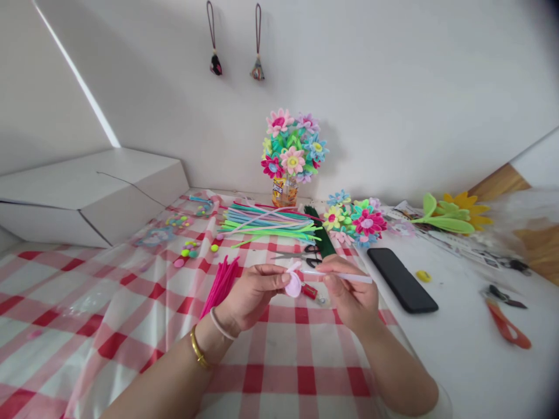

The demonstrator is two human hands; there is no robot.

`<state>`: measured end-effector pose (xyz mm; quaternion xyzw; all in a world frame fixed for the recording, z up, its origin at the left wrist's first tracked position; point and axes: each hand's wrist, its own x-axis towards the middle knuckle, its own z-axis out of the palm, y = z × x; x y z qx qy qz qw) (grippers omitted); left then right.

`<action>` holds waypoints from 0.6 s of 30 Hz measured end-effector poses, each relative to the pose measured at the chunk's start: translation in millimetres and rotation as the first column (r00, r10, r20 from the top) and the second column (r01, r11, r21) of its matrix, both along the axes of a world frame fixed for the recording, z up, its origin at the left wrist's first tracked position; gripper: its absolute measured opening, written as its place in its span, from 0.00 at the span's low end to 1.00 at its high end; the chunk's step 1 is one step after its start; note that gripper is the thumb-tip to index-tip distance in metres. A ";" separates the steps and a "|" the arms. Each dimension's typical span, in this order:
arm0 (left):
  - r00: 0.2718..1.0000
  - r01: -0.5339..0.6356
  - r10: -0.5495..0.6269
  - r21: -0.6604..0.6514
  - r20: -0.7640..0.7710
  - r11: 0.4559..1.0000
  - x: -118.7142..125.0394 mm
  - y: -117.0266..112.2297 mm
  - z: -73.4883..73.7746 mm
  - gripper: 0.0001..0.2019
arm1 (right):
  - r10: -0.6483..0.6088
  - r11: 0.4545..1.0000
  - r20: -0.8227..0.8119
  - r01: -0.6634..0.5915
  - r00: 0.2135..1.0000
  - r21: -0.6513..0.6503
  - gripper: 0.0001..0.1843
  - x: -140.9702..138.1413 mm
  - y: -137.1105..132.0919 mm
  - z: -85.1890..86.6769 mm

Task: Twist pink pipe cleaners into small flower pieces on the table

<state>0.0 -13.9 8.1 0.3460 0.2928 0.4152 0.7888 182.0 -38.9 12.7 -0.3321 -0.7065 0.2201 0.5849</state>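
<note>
My left hand (253, 291) is closed in a pinch on a small pink felt flower piece (293, 284), held above the red-and-white checked cloth (87, 308). My right hand (349, 291) is closed on a white pipe cleaner (353, 277) that runs from the pink piece out to the right. The two hands almost touch at the flower piece. A small red object (309, 291) lies just below them on the cloth. Scissors (305, 254) lie right behind the hands.
Bright pink pipe cleaners (220, 283) lie left of my left hand, a pile of mixed ones (271, 224) farther back. A felt-flower bouquet (292, 148) stands in a jar; loose flowers (356, 221) lie beside it. A black phone (402, 279), orange-handled scissors (506, 326) and a white box (87, 192) surround the work spot.
</note>
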 end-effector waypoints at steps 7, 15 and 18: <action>1.000 -0.012 0.012 0.005 -0.003 1.000 0.5 1.2 0.0 0.07 | 0.027 0.986 0.156 -0.052 0.987 0.159 0.15 -1.6 0.1 -0.4; 1.000 0.019 -0.019 0.008 -0.009 1.000 -0.4 0.5 -0.9 0.07 | -0.013 0.983 0.184 -0.021 0.983 0.181 0.16 -1.9 0.2 -2.2; 1.000 0.024 -0.024 0.008 -0.019 1.000 -0.4 0.4 -0.9 0.07 | -0.035 0.982 0.182 0.000 0.983 0.189 0.16 -1.3 0.7 -3.1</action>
